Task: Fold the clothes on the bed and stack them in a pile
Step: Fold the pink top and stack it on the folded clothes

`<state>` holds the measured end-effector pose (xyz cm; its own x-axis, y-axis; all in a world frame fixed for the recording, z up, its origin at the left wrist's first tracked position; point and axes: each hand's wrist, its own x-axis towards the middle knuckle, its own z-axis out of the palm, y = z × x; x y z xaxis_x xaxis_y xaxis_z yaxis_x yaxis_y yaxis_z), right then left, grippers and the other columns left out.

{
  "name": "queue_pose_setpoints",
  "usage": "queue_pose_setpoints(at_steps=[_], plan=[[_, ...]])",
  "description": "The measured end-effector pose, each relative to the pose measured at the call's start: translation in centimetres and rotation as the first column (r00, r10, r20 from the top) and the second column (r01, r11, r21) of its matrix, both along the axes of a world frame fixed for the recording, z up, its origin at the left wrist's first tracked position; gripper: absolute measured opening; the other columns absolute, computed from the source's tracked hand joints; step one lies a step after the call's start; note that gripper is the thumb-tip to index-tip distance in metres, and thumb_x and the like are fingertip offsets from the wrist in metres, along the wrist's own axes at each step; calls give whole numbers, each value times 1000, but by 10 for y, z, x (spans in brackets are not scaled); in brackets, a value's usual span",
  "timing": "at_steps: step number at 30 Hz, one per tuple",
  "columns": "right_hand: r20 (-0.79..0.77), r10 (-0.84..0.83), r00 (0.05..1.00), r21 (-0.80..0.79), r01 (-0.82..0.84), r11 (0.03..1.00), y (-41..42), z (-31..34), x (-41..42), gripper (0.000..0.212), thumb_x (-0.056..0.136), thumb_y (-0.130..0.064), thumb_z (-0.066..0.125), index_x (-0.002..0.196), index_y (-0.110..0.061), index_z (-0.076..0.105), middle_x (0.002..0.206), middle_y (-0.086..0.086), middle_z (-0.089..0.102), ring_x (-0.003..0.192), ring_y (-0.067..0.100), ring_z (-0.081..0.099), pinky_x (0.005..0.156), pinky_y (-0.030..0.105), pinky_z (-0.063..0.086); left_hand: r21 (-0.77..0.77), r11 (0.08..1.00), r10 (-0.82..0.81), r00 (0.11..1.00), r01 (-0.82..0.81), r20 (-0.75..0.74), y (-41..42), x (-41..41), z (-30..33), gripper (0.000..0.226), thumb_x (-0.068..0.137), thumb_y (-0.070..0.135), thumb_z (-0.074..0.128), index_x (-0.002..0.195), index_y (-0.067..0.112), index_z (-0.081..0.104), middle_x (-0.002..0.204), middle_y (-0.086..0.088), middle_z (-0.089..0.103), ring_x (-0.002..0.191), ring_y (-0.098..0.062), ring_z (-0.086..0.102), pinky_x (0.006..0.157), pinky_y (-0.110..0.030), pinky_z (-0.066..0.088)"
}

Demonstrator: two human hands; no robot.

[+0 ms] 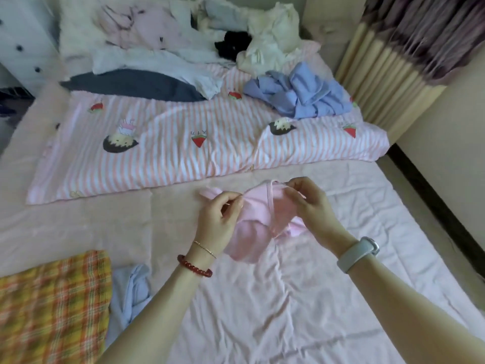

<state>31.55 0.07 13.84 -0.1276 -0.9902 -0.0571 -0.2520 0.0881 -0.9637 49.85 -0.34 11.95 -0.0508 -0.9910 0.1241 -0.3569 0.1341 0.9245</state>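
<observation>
Small pale pink soft-fabric garment [258, 219] held up over the near part of the bed [288, 311]. My left hand [217, 222] pinches its left edge; my right hand [312, 206] pinches the top edge, fingers curled. Fold not begun, by my reckoning. Near left: a yellow-orange plaid cloth [52, 306] lying flat, maybe the pile's start, with a light blue piece [131, 290] beside it. Left to do: crumpled blue shirt [301, 93] and a white-and-black heap [236, 38] far back on the striped quilt [170, 148].
</observation>
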Motion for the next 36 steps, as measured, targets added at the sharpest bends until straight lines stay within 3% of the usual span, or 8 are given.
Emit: queue_pose_setpoints(at_steps=[3, 8, 16, 18, 21, 29, 32, 36], plan=[[60, 181, 982, -6, -181, 984, -7, 89, 15, 13, 88, -25, 61, 100, -20, 60, 89, -3, 65, 78, 3, 59, 69, 16, 45, -139, 990, 12, 996, -24, -85, 0, 6, 88, 11, 89, 5, 58, 80, 5, 63, 54, 15, 52, 51, 4, 50, 57, -10, 38], [-214, 229, 950, -200, -272, 941, 8, 210, 34, 23, 85, 4, 56, 84, -19, 62, 84, -13, 61, 79, -2, 56, 71, 5, 42, -157, 978, -146, 987, 134, -63, 21, 18, 195, 15, 86, 9, 62, 75, 18, 66, 71, 15, 65, 69, 6, 58, 69, -10, 45], [-427, 398, 812, -316, -547, 775, 62, 332, 24, 38, 84, 10, 56, 80, -28, 59, 84, -19, 61, 82, -11, 58, 79, 6, 43, 90, 822, -559, 827, 562, -55, 25, 26, 283, 86, 84, 4, 64, 146, 32, 12, 148, 14, 25, 136, 0, 22, 108, -22, 25], [-440, 381, 813, -345, -545, 764, 72, 345, 16, 39, 83, 11, 57, 79, -28, 61, 85, -18, 63, 83, -9, 60, 81, 7, 44, 110, 766, -629, 774, 634, -75, 30, 15, 288, 74, 82, -3, 63, 142, 23, 28, 133, 3, 49, 124, -10, 46, 102, -25, 40], [-463, 286, 839, -403, -487, 775, 83, 356, -2, 35, 82, 10, 59, 81, -24, 63, 84, -18, 63, 80, -13, 59, 78, 4, 42, 142, 765, -629, 776, 628, -38, 35, 4, 300, 6, 84, 3, 63, 86, 8, 59, 77, 4, 59, 72, -5, 57, 67, -16, 47], [-628, 146, 764, -132, -289, 948, 88, 342, -54, 46, 81, -28, 71, 122, -32, 51, 96, -13, 58, 86, 9, 57, 75, 6, 43, 62, 828, -556, 805, 557, 204, 16, 5, 336, 9, 90, 28, 57, 95, 32, 64, 101, 12, 65, 94, 4, 57, 85, -9, 42], [-773, 230, 591, 44, -312, 949, 90, 326, -64, 11, 83, -29, 67, 87, -30, 57, 79, -10, 57, 73, 15, 56, 60, 8, 42, -10, 873, -475, 853, 488, 216, 12, 3, 339, 12, 92, 19, 53, 95, 26, 63, 103, 1, 66, 96, -7, 59, 90, -18, 43], [-845, 139, 516, 13, -240, 971, 96, 314, -92, 27, 89, -14, 57, 62, -19, 52, 63, 0, 52, 62, 17, 44, 52, 16, 32, -116, 934, -329, 941, 337, 84, 5, 31, 339, 16, 89, 8, 57, 75, 15, 54, 76, 0, 55, 82, -16, 50, 73, -26, 39]])
